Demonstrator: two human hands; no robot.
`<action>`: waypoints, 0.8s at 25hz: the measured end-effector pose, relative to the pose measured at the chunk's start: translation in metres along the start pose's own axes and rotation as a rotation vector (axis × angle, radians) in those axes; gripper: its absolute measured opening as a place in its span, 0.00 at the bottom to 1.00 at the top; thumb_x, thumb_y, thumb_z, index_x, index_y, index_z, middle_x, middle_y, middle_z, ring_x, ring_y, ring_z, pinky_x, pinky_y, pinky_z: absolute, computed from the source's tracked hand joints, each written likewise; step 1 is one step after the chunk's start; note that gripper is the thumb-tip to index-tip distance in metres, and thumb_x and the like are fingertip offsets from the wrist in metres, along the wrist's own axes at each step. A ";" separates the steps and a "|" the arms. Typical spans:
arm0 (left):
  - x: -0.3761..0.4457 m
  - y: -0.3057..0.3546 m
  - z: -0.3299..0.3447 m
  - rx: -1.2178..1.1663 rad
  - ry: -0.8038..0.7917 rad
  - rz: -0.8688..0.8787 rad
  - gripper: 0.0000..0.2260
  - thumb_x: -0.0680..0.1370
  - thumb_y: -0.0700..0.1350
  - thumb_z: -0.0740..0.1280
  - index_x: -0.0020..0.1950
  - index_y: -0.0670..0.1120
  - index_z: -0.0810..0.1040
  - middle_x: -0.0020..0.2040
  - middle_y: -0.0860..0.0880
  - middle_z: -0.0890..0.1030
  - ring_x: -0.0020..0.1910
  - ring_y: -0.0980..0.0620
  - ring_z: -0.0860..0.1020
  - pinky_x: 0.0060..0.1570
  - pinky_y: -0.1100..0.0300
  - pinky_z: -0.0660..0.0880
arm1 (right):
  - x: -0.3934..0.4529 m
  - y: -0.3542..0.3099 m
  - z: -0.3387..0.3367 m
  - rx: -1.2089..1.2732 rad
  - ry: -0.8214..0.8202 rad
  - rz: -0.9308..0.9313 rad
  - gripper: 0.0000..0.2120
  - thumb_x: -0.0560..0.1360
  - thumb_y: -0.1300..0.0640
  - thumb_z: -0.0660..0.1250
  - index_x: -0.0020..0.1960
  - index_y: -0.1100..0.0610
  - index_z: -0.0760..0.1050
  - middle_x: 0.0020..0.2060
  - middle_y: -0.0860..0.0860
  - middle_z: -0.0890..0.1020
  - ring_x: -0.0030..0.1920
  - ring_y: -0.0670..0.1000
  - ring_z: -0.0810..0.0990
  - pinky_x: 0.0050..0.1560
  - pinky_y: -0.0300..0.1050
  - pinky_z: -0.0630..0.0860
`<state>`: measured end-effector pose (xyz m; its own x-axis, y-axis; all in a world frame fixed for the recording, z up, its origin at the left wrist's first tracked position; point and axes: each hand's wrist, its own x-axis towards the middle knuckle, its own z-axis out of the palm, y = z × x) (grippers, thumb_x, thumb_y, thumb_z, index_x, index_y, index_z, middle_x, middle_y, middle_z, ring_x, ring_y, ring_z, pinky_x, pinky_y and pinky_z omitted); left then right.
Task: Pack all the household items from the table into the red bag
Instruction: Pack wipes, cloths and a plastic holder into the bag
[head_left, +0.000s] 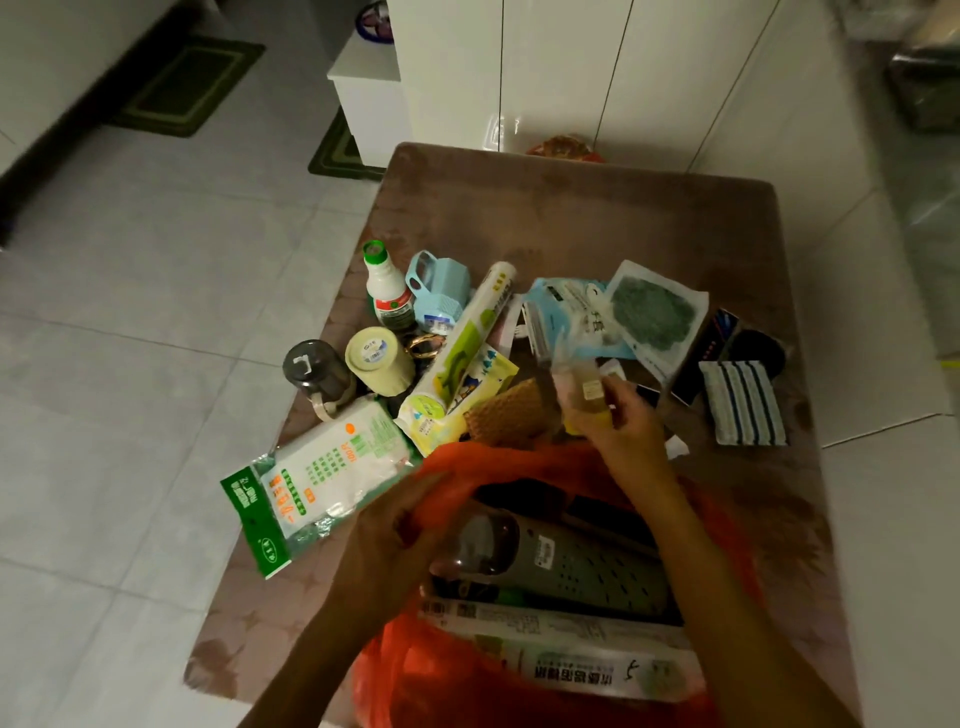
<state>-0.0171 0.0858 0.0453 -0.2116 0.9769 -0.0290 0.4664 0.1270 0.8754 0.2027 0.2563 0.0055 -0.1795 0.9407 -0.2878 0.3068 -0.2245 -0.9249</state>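
Looking down from my head camera, I see a brown-covered table (597, 218) with the red bag (727, 545) lying open at its near edge, just below me. My left hand (400, 525) grips the bag's left rim, fingers curled into the plastic, holding the mouth apart. My right hand (618, 415) is just beyond the bag's far rim, its fingers closed around a small clear bottle (582, 389) of yellowish liquid; the picture is blurred there. Inside the bag I make out a grey perforated container with a dark domed end (561, 561) and a flat printed packet (582, 654) lying across it, so I judge the packing begun but far from finished. Much remains on the table: a white bottle with a green cap (387, 288), a light blue holder (439, 291), a long wrap roll (467, 338), a tape roll (376, 358), a dark jar (314, 371), a large green and white packet (317, 483), scouring pad packets (652, 312) and a striped cloth (743, 402) at the right.
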 end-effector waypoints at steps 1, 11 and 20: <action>0.002 -0.004 0.000 0.028 0.021 -0.028 0.30 0.74 0.31 0.68 0.64 0.62 0.72 0.54 0.57 0.83 0.40 0.61 0.82 0.37 0.75 0.76 | -0.022 -0.004 -0.015 0.097 -0.132 -0.039 0.24 0.68 0.49 0.76 0.62 0.42 0.77 0.53 0.44 0.84 0.52 0.46 0.83 0.44 0.38 0.80; 0.008 0.011 0.014 -0.043 0.043 -0.028 0.22 0.73 0.31 0.70 0.59 0.56 0.79 0.47 0.63 0.84 0.43 0.63 0.83 0.40 0.72 0.78 | -0.071 0.013 0.005 -0.671 -0.161 -0.287 0.08 0.75 0.47 0.70 0.48 0.52 0.78 0.45 0.48 0.82 0.45 0.46 0.78 0.46 0.45 0.77; 0.008 0.020 0.017 0.008 0.143 -0.071 0.18 0.74 0.37 0.70 0.55 0.60 0.79 0.44 0.67 0.83 0.45 0.72 0.80 0.41 0.79 0.73 | 0.030 0.046 -0.063 -0.713 0.199 0.147 0.19 0.76 0.55 0.66 0.66 0.50 0.72 0.66 0.56 0.74 0.63 0.55 0.75 0.61 0.55 0.75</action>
<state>0.0053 0.0989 0.0542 -0.3643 0.9310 -0.0209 0.4529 0.1968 0.8696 0.2700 0.2898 -0.0297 0.0618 0.9571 -0.2830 0.8575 -0.1961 -0.4757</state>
